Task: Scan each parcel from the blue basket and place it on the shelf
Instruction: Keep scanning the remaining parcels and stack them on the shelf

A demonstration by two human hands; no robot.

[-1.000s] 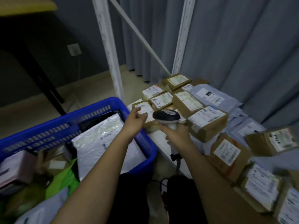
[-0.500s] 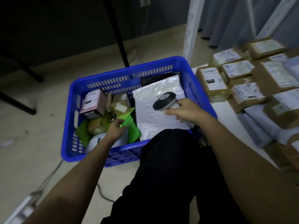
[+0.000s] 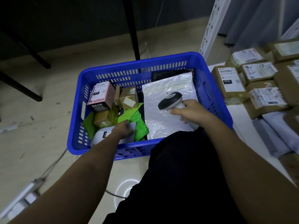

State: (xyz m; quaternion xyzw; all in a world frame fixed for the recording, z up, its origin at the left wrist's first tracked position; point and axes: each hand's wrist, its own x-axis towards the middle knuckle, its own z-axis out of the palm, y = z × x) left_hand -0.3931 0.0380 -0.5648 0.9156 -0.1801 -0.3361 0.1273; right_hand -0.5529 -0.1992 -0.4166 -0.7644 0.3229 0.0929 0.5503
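The scene was dim, the upper left of the frame almost black. A ring of glare (image 3: 127,188) shone on the floor at lower centre. The white mailer (image 3: 166,120) at centre caught soft sheen. Parcels (image 3: 258,88) at the right edge were smeared, and wide-angle bending curved the frame's edges.

basket (image 3: 210,94): blue slotted plastic, smooth | large mailer (image 3: 163,113): white plastic film, glossy, crinkled | green bag (image 3: 139,125): shiny plastic | small boxes (image 3: 129,97): matt brown cardboard, paper labels | scanner (image 3: 171,101): smooth grey-black plastic | floor (image 3: 48,126): matt, scuffed
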